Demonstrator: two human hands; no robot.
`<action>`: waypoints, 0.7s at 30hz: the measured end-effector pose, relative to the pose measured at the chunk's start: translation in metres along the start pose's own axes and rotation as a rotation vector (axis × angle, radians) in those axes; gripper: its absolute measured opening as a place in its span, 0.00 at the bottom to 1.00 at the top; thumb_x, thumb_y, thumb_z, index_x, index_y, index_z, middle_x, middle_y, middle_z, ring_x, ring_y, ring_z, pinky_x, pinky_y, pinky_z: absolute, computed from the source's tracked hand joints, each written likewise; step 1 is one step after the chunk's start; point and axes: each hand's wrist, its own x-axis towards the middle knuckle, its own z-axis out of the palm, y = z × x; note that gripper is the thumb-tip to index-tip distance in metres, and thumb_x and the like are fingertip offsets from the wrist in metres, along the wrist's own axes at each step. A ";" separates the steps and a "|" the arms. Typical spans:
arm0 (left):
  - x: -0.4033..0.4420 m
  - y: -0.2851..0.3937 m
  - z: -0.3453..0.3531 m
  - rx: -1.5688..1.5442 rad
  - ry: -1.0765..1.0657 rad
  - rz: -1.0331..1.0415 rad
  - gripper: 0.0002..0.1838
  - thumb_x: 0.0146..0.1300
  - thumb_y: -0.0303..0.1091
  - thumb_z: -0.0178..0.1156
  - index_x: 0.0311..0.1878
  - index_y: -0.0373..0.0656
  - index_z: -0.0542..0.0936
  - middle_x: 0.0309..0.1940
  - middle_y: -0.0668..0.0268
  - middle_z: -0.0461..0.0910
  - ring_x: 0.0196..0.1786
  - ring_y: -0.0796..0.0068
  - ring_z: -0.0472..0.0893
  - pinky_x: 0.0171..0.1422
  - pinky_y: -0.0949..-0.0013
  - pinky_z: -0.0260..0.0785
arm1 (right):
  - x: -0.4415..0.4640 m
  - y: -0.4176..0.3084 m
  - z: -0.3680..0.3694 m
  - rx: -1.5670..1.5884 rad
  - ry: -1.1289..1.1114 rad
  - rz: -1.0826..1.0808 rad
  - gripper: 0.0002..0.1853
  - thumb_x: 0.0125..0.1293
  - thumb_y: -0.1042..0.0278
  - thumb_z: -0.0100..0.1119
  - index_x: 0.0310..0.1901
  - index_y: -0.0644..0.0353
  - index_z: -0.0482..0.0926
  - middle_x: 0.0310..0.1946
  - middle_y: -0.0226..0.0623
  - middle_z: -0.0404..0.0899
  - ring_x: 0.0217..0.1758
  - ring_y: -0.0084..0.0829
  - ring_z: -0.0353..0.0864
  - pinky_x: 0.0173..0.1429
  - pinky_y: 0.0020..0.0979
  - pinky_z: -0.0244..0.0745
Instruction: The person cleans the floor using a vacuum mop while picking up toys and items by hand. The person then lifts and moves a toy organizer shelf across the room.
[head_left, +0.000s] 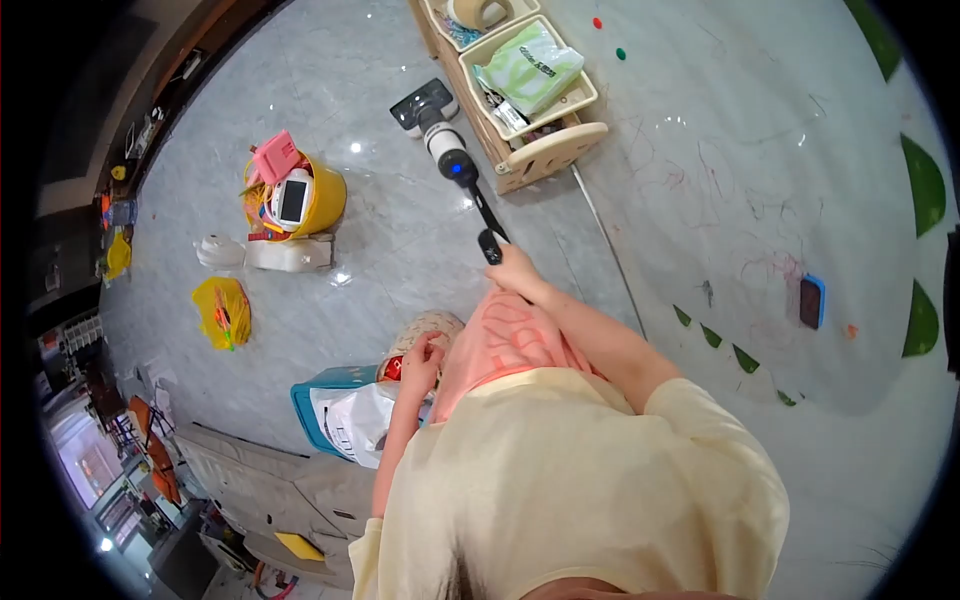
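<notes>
My right hand is wrapped round the handle of a cordless vacuum cleaner. Its dark floor head rests on the grey tiles beside a wooden storage rack, and a blue light glows on the body. My left hand hangs at my side with loosely bent fingers and no visible object in its grasp. Close by it are a small red item, partly hidden, and a teal box with a white plastic bag on it.
The rack carries cream bins, one with a green-and-white packet. On the left stand a yellow bucket of toys and a yellow bag. The scribbled wall holds a blue-edged dark device. A sofa is lower left.
</notes>
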 end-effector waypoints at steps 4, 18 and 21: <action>0.030 0.002 0.002 -0.546 0.013 -0.113 0.17 0.67 0.30 0.55 0.58 0.40 0.77 0.36 0.68 0.81 0.38 0.78 0.78 0.48 0.71 0.72 | 0.068 -0.020 0.021 -0.409 0.207 -0.461 0.11 0.49 0.69 0.65 0.27 0.66 0.74 0.16 0.40 0.76 0.16 0.29 0.77 0.23 0.30 0.72; 0.081 0.119 -0.109 0.034 0.263 0.803 0.43 0.39 0.34 0.76 0.63 0.42 0.71 0.61 0.50 0.66 0.62 0.48 0.68 0.64 0.51 0.63 | 0.006 -0.313 0.020 0.761 -0.393 0.234 0.10 0.61 0.70 0.62 0.26 0.59 0.70 0.20 0.29 0.68 0.21 0.22 0.69 0.28 0.27 0.68; 0.109 0.141 -0.113 -0.164 0.265 0.516 0.30 0.41 0.35 0.79 0.48 0.37 0.76 0.47 0.53 0.75 0.52 0.54 0.75 0.53 0.57 0.67 | 0.059 -0.369 0.053 0.932 -0.557 0.314 0.10 0.62 0.70 0.62 0.26 0.58 0.71 0.19 0.30 0.70 0.20 0.24 0.70 0.27 0.28 0.69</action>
